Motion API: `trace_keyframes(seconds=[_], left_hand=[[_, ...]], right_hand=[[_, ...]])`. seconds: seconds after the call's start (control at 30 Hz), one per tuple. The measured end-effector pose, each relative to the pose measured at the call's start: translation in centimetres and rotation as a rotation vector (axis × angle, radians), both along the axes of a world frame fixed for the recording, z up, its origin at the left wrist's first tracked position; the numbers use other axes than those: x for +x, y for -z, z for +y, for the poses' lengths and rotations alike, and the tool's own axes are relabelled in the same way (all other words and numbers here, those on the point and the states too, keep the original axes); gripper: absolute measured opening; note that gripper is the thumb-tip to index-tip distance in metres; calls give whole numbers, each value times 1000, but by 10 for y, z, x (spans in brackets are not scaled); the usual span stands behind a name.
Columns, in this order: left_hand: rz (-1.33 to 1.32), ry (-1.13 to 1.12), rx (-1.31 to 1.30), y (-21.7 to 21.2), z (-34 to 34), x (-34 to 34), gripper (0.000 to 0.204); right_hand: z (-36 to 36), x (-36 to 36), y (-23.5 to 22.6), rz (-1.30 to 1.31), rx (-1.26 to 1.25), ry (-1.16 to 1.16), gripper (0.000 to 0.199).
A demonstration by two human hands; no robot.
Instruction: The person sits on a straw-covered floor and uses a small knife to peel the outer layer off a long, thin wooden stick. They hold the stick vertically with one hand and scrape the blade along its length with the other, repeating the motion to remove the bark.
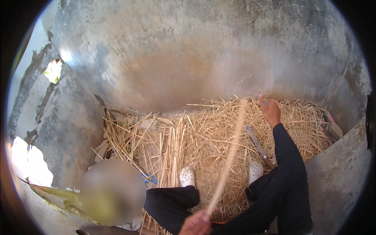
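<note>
My left hand (196,224) grips the near end of a long, pale bamboo-like strip (227,164). The strip slants up and away, smeared by motion, and its far end stops just left of my right hand. My right hand (271,111) is held out over the heap of shavings (301,121), one finger stretched out and apart from the rest, with nothing seen in it. Something small and teal shows on that hand. A knife (255,141) with a long metal blade and brownish handle lies on the shavings, left of my right forearm.
Longer split strips (172,150) lie to the left, near a bit of blue material (150,179). A concrete wall (196,58) rises behind the heap. My feet wear pale clogs (187,177). A blurred round patch hides the lower left.
</note>
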State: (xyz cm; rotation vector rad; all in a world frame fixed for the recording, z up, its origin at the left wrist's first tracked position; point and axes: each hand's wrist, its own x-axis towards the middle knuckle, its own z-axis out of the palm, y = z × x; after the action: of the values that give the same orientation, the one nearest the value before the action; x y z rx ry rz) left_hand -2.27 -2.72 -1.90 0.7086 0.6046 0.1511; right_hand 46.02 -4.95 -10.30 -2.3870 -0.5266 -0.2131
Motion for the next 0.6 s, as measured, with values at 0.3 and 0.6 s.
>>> trace_keyframes(seconds=[0.3, 0.6], left_hand=[[-8, 54, 170, -18, 42, 42, 44], [-65, -19, -17, -13, 43, 44, 39]], right_hand=[[26, -161, -39, -349, 100, -803, 72], [36, -162, -40, -406, 108, -742, 69]])
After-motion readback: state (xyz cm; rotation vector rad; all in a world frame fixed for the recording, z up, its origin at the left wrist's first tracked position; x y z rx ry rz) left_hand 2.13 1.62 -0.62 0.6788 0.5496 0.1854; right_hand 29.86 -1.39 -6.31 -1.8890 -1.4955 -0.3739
